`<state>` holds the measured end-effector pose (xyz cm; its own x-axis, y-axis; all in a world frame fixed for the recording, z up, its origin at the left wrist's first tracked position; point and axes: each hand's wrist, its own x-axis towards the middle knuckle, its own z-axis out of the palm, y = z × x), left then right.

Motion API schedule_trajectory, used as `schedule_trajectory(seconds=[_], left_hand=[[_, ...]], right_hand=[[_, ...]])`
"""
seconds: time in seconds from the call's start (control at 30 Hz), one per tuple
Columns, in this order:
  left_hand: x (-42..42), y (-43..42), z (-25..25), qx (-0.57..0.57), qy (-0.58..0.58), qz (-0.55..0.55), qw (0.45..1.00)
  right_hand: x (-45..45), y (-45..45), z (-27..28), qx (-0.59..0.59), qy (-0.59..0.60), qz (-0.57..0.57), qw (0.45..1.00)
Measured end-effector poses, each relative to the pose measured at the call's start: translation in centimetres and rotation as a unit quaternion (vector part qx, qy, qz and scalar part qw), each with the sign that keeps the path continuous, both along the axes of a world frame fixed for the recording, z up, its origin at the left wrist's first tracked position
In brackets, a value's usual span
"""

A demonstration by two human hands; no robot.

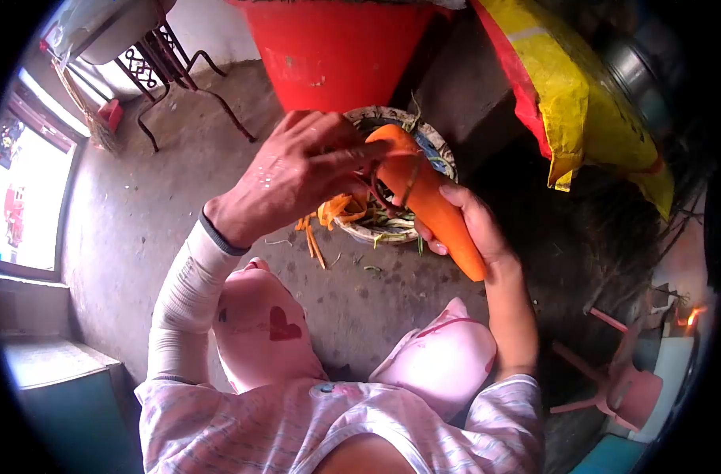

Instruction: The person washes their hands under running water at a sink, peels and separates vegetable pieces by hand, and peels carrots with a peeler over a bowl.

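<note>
A large, mostly smooth orange carrot (435,209) slants over a round basket, its thick end up and to the left. My right hand (480,225) is wrapped round its lower, narrower part. My left hand (293,178), with a pale sleeve at the wrist, is closed on a dark red peeler (383,197) at the carrot's upper part; the peeler is partly hidden by the fingers. Beneath both hands is the basket (443,146), holding orange peelings (346,209) and green scraps. A few orange strips (315,243) lie on the floor at its left.
A big red tub (337,55) stands just beyond the basket. At the upper right hangs a yellow and red bag (585,103). A pink stool (633,395) lies at the right near a small flame (694,317). A metal-legged stand (167,71) and broom (92,118) are at the upper left.
</note>
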<state>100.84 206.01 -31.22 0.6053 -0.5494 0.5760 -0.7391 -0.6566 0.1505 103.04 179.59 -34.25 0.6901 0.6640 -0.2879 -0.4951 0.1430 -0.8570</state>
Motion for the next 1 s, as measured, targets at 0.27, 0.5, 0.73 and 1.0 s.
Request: schedule_trajectory(seconds=[0.27,0.5,0.73,1.0], left_hand=[[5.2,2.0,-2.7,0.009,0.02,-0.015,1.0],[6.8,1.0,-5.2,-0.088,0.115,0.017,0.989],[3.3,-4.0,-3.0,0.05,-0.047,-0.092,0.993],[8.2,3.0,-6.1,-0.003,0.023,0.028,0.999]], right_hand=[[-0.5,-3.1,-2.2,0.038,0.029,0.057,0.997],[-1.3,-4.2,-2.4,0.077,0.021,-0.001,0.997],[-1.6,-4.1,-3.6,0.006,0.032,-0.02,0.999],[-2.2,-3.1,-2.4,-0.016,-0.051,-0.073,0.996]])
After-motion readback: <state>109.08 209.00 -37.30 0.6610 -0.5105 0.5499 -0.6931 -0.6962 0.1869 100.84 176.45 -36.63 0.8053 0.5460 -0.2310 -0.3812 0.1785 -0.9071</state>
